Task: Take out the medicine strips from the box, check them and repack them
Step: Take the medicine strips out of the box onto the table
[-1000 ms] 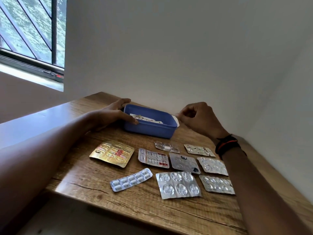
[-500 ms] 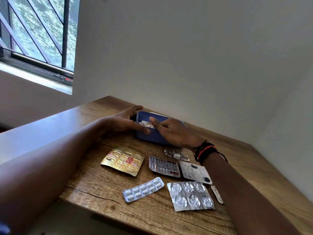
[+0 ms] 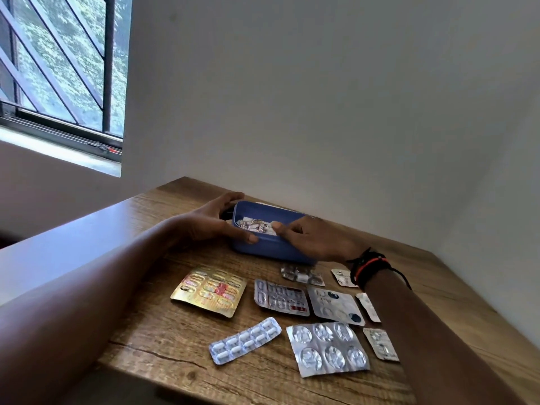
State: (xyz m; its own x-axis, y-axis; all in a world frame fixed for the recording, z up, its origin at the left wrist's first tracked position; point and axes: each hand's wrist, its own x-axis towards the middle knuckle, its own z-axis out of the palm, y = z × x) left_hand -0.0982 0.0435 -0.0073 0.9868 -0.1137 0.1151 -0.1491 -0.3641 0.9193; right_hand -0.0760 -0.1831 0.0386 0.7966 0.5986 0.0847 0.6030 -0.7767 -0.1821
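Note:
A blue plastic box [image 3: 264, 247] stands at the back of the wooden table [image 3: 163, 331], with medicine strips [image 3: 256, 224] still inside. My left hand [image 3: 210, 222] grips the box's left end, thumb on its front wall. My right hand [image 3: 312, 238] reaches over the right rim, fingers pinching a strip in the box. Several strips lie in front: a gold one [image 3: 211, 290], a long white-pill one [image 3: 245, 340], a large silver one [image 3: 327, 349], and a silver one with red print [image 3: 281, 297].
More silver strips [image 3: 336, 305] lie partly under my right forearm. A white wall runs right behind the box and along the right side. The table's front edge [image 3: 233, 388] is close to me. A barred window [image 3: 58, 68] is at the upper left.
My right hand moved left from the box's right corner to over its rim and now pinches a strip inside. My forearm now covers some strips. The left hand stays on the box.

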